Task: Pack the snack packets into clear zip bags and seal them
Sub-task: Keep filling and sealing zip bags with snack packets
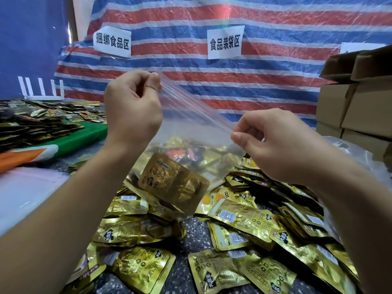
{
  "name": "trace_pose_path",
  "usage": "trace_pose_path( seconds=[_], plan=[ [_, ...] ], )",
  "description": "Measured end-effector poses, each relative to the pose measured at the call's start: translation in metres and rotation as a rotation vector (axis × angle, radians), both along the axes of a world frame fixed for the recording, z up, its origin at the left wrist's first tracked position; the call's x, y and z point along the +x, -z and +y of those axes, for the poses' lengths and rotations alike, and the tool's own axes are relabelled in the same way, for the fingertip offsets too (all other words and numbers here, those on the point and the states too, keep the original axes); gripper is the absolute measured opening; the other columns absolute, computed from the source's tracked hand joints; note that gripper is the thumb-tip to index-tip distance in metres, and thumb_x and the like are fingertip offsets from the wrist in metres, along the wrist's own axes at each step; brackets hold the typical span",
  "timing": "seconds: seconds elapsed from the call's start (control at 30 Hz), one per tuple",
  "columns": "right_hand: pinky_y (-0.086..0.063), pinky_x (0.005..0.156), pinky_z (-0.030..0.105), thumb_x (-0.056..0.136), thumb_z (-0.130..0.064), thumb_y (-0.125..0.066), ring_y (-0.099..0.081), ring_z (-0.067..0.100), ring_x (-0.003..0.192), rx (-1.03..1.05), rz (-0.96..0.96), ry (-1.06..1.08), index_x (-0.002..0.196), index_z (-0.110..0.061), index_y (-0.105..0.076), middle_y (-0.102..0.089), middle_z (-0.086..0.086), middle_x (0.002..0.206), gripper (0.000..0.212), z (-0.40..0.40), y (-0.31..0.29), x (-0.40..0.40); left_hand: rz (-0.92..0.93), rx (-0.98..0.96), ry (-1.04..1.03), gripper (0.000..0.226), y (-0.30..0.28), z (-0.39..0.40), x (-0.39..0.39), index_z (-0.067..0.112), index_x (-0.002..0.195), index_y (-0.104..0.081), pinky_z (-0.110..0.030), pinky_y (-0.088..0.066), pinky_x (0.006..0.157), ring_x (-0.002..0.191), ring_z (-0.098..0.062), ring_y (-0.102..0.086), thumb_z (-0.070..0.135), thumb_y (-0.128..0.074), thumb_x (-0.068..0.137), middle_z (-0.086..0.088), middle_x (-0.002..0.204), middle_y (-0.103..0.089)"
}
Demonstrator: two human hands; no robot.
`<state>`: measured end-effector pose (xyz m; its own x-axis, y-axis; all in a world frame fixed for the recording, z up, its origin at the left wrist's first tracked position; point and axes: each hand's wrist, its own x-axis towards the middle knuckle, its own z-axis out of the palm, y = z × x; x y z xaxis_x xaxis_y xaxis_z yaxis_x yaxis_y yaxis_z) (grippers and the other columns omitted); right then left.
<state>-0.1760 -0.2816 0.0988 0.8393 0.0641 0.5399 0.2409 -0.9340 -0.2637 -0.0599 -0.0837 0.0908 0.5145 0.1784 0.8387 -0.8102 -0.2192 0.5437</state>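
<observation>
Head view: the left hand (pixel 132 107) has its fingers curled in tight, thumb and forefinger pinching the upper end of the red-lined zip strip of a clear plastic zip bag (pixel 182 132), while the right hand (pixel 273 143) pinches the lower end of the same strip between curled thumb and fingers, so the strip runs taut and slanted down from left to right between them. The bag hangs below the two hands, lifted off the surface, and a gold foil snack packet (pixel 172 184) lies tilted inside its lower part; whether more packets sit behind it in the bag cannot be told. Under and around the bag a loose heap of gold foil snack packets (pixel 244 225) spreads over a dark speckled tabletop (pixel 191 236), reaching beneath both forearms, which cover part of the heap. To the left lies a flat stack of empty clear zip bags (pixel 25 187), beyond it a green and orange cloth (pixel 70 139) bearing a pile of darker snack packets (pixel 31 122). To the right stand stacked brown cardboard boxes (pixel 356 102). Behind hangs a red, white and blue striped tarpaulin (pixel 265 81) with two white paper signs (pixel 225 42) printed in black characters, seen partly through the bag's film.
</observation>
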Motion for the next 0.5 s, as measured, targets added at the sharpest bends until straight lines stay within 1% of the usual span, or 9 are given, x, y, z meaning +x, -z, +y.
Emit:
trace_pose_path(
  seconds=[0.1,0.2,0.33,0.43,0.47,0.5],
  plan=[
    [-0.038,0.051,0.025,0.097,-0.034,-0.06,-0.053,0.006,0.059,0.015,0.006,-0.012,0.079,-0.027,-0.064,-0.058,-0.011,0.065,0.019,-0.0021,0.0004,0.0001,-0.002,0.005,-0.005,0.023,0.0,0.0007,0.0011,0.01,0.088,-0.066,-0.033,-0.045,0.058,0.064,-0.011,-0.05,0.024,-0.053,0.101,0.004,0.07,-0.056],
    [-0.038,0.044,0.018,0.097,-0.033,-0.061,-0.052,0.003,0.057,0.036,-0.004,-0.023,0.078,-0.028,-0.064,-0.056,-0.01,0.06,0.019,-0.003,0.0005,0.001,-0.001,0.003,0.0,0.024,0.0,0.0008,0.001,0.007,0.091,-0.068,-0.033,-0.046,0.059,0.065,-0.01,-0.051,0.024,-0.054,0.101,0.004,0.071,-0.056],
    [-0.039,0.047,0.015,0.098,-0.032,-0.059,-0.052,0.003,0.059,0.02,-0.002,-0.029,0.08,-0.027,-0.062,-0.056,-0.01,0.063,0.019,-0.0024,0.0013,0.0017,0.006,0.001,0.006,0.025,0.0006,0.0006,0.0008,0.006,0.093,-0.068,-0.036,-0.048,0.062,0.066,-0.011,-0.051,0.025,-0.053,0.101,0.003,0.072,-0.056],
    [-0.036,0.047,0.018,0.098,-0.029,-0.058,-0.05,0.0,0.059,-0.006,0.021,-0.024,0.079,-0.026,-0.061,-0.054,-0.009,0.062,0.02,-0.0031,0.0016,0.0019,0.005,0.026,0.017,0.024,0.0004,-0.0009,-0.0004,0.007,0.093,-0.067,-0.039,-0.049,0.063,0.068,-0.013,-0.052,0.024,-0.052,0.102,0.001,0.074,-0.057],
    [-0.034,0.048,0.019,0.098,-0.029,-0.057,-0.049,0.001,0.058,-0.012,0.037,-0.028,0.079,-0.026,-0.061,-0.054,-0.009,0.062,0.02,-0.004,0.0012,0.0018,0.004,0.044,0.02,0.024,0.0004,-0.0014,-0.0012,0.007,0.093,-0.066,-0.04,-0.05,0.063,0.068,-0.013,-0.053,0.024,-0.051,0.102,0.001,0.074,-0.057],
    [-0.035,0.05,0.022,0.098,-0.028,-0.057,-0.048,0.002,0.057,-0.009,0.05,-0.038,0.079,-0.026,-0.06,-0.054,-0.009,0.063,0.02,-0.0048,0.0006,0.0015,0.005,0.059,0.027,0.025,0.0006,-0.0017,-0.002,0.006,0.093,-0.065,-0.041,-0.05,0.063,0.068,-0.013,-0.053,0.024,-0.051,0.102,0.0,0.074,-0.057]
  ],
)
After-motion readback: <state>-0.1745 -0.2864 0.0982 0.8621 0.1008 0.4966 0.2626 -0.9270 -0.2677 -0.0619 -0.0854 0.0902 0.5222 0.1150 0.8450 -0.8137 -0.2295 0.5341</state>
